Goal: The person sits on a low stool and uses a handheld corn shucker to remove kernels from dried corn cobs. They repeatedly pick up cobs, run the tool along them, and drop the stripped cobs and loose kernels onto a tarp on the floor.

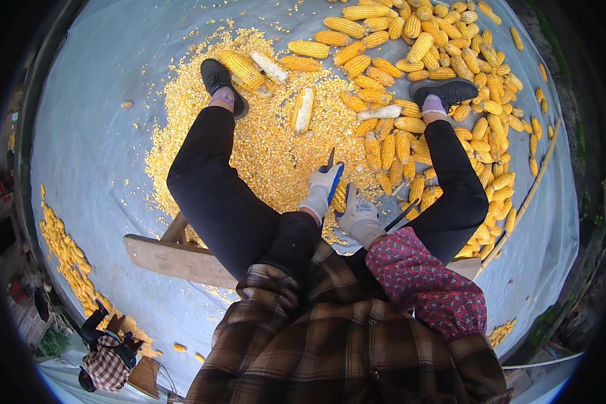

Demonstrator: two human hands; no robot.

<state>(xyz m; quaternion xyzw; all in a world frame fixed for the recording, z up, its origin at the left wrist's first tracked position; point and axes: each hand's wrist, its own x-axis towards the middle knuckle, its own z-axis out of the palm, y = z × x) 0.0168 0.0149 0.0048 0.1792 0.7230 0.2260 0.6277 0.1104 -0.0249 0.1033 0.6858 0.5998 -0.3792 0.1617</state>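
My left hand (324,186), in a white glove with a blue palm, is closed around a dark pointed tool (331,157) whose tip sticks out ahead of the fingers. Close beside it, my right hand (359,209) wears a similar glove and grips a yellow corn cob (339,197), partly hidden between both hands. A dark rod (403,216) slants past my right wrist; what it belongs to cannot be made out. Beneath and ahead of the hands spreads a heap of loose corn kernels (267,151). On it rests a partly stripped cob (303,111).
Many whole cobs (434,40) are piled ahead and to the right on a plastic sheet (96,151). Pale stripped cobs (268,66) lie near my shoes. I sit on a wooden bench (182,260). A bamboo pole (527,202) lies at right. Another person (106,363) sits behind, lower left.
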